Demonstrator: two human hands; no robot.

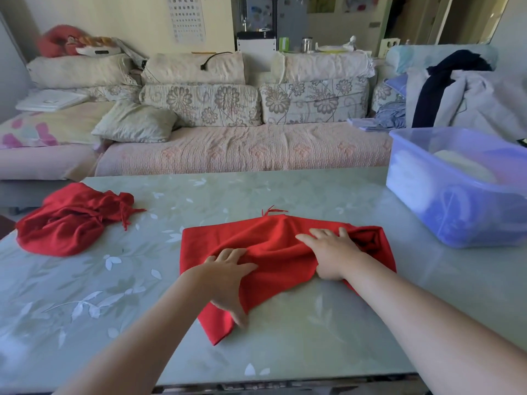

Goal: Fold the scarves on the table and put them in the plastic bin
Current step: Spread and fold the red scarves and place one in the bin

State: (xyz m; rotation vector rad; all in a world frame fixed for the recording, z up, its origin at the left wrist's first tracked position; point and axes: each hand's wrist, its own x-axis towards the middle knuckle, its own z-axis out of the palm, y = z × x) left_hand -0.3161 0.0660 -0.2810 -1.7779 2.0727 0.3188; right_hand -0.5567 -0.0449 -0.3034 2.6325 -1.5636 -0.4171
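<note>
Left hand [228, 280]: flat, fingers spread, pressing the near left part of the red scarf [273, 243] at the centre of the frame.
Right hand [332, 253]: palm down, fingers straight, lying on the scarf's right half.
Cloth: partly folded on the table [299, 332], fringe showing at its far edge.
Second scarf [62, 223]: darker red, crumpled, left of the frame, well apart.
Plastic bin [413, 195]: translucent, on the table at the right edge, pale contents blurred.
Sofa [228, 149]: across the upper frame, behind the table.
</note>
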